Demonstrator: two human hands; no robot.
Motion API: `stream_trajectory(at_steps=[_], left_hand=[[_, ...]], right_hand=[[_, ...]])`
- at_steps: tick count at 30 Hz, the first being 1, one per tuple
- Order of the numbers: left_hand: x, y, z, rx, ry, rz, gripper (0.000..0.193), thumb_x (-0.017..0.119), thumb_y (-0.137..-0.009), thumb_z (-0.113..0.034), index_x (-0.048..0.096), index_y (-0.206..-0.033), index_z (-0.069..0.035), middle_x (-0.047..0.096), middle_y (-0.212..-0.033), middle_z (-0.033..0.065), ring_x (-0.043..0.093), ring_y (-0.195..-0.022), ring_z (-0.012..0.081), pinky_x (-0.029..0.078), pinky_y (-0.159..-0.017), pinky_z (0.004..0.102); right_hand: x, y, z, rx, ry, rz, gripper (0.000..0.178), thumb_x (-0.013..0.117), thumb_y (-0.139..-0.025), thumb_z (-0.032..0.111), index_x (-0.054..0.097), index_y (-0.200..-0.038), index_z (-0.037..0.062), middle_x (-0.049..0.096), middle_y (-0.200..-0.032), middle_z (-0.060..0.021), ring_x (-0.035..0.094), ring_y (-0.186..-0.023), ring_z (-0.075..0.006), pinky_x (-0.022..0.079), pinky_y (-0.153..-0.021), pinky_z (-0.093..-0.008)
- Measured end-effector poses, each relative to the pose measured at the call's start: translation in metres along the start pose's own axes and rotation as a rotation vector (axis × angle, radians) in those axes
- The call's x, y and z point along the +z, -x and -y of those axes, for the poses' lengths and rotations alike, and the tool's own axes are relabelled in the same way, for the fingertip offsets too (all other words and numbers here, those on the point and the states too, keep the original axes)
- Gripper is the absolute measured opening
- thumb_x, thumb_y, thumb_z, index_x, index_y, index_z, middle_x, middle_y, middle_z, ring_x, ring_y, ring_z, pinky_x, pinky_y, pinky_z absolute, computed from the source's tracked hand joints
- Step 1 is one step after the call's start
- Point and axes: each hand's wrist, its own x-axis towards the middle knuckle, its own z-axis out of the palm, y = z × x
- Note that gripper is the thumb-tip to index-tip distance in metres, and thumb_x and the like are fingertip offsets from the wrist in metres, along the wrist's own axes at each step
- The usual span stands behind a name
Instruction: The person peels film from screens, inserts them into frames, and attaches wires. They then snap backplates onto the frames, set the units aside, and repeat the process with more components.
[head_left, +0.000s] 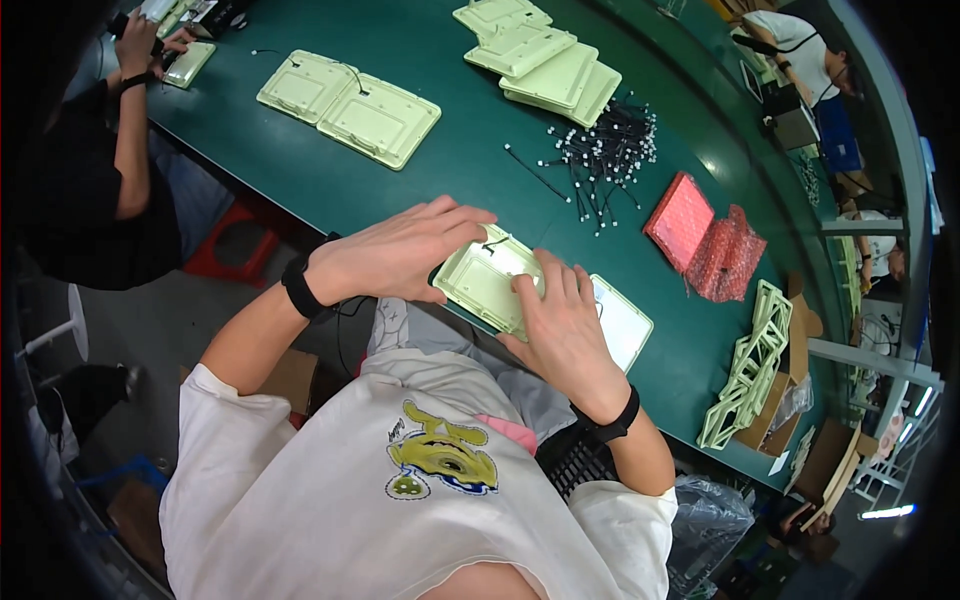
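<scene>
- The pale green panel (480, 281) is directly before me, at the near edge of the table (480, 180), between my 2 grips.
- My left grip (395, 247) spans the left end of this panel: the thumb is at the near corner, the fingers reach the far side, so I judge that it holds the panel.
- My right grip (562, 325) has bent fingers over the right part; whether it presses, pinches or only touches, I cannot tell.
- A small black cable (493, 244) shows on the panel, near my left fingertips.
- The step in hand, in my judgement, is to work on this panel, perhaps on its cable.
- The next move probably calls for a steady left hold and careful right fingers, without pulling the cable.
- Beyond, a heap of black cables (615, 140) lies near the stacked panels (565, 75).
</scene>
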Motion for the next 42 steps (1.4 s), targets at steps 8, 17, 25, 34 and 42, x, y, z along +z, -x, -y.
stream_trajectory(at_steps=[8, 17, 25, 34, 42], left_hand=[[0.0, -0.004, 0.002, 0.015, 0.012, -0.025, 0.076, 0.092, -0.066, -0.003, 0.056, -0.132, 0.004, 0.053, -0.153, 0.02, 0.056, -0.129, 0.0393, 0.051, -0.111, 0.0435], [-0.003, -0.008, 0.0, 0.006, 0.02, 0.024, 0.079, 0.093, -0.063, 0.0, 0.056, -0.132, 0.005, 0.054, -0.154, 0.0205, 0.055, -0.133, 0.0397, 0.052, -0.111, 0.0434], [0.002, -0.008, 0.002, -0.01, 0.015, 0.018, 0.083, 0.095, -0.062, -0.003, 0.056, -0.135, 0.0, 0.05, -0.16, 0.0147, 0.056, -0.132, 0.0354, 0.053, -0.111, 0.0417], [0.002, -0.01, 0.004, 0.042, 0.017, -0.007, 0.078, 0.092, -0.064, -0.001, 0.058, -0.134, 0.005, 0.057, -0.152, 0.0175, 0.057, -0.131, 0.0363, 0.056, -0.107, 0.0416], [0.004, -0.008, 0.006, 0.046, 0.032, -0.005, 0.079, 0.094, -0.062, -0.002, 0.059, -0.132, 0.005, 0.058, -0.151, 0.0162, 0.057, -0.129, 0.0357, 0.056, -0.106, 0.0413]], right_hand=[[0.0, -0.004, 0.003, 0.027, -0.055, 0.008, 0.068, 0.094, -0.075, 0.023, 0.057, -0.127, 0.0016, 0.047, -0.151, -0.0313, 0.052, -0.138, -0.0457, 0.047, -0.112, -0.0537], [-0.003, -0.004, 0.007, 0.066, -0.025, 0.04, 0.069, 0.094, -0.074, 0.017, 0.054, -0.127, 0.0003, 0.047, -0.151, -0.0337, 0.051, -0.139, -0.0475, 0.056, -0.105, -0.0493], [-0.002, -0.003, 0.006, 0.069, -0.027, 0.043, 0.069, 0.095, -0.073, 0.018, 0.055, -0.126, 0.0006, 0.047, -0.151, -0.0343, 0.052, -0.139, -0.047, 0.057, -0.106, -0.048], [-0.003, -0.004, 0.004, 0.048, -0.016, 0.05, 0.068, 0.095, -0.073, 0.017, 0.056, -0.127, 0.0023, 0.048, -0.15, -0.0338, 0.055, -0.135, -0.0473, 0.056, -0.106, -0.049], [-0.002, -0.003, 0.008, 0.084, -0.055, 0.063, 0.069, 0.095, -0.073, 0.016, 0.055, -0.129, 0.0032, 0.049, -0.15, -0.0325, 0.056, -0.134, -0.0474, 0.053, -0.108, -0.0495]])
